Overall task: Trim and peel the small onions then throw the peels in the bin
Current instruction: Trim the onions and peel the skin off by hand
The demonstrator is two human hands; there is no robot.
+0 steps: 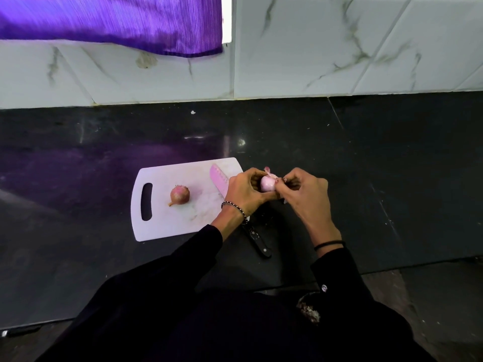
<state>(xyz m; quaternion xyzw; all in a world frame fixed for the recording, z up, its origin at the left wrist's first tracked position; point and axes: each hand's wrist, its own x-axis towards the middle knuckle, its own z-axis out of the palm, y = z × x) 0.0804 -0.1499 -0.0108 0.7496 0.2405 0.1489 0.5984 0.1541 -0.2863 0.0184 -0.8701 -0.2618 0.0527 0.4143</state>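
A pale onion (268,183) is held above the worktop (366,165), just off the right edge of the board (167,226), and is gripped in the curled fingers of the left hand (245,192). A loose peel (267,169) on its upper right side is pinched by the right hand (305,194), so the pull is judged to run rightward. A second onion (179,195), unpeeled, lies on the board with its tail pointing lower left. It is nearer the left hand and beyond the knife (219,180).

There are two small onions: one brown-skinned onion (179,195) at 9 o'clock on the board, and one pale onion (267,183) at its 3 o'clock edge. One white cutting board (167,226). One knife (219,178). One purple cloth (117,19). Two wrist things: one beaded bracelet (234,207) and one black band (329,244).
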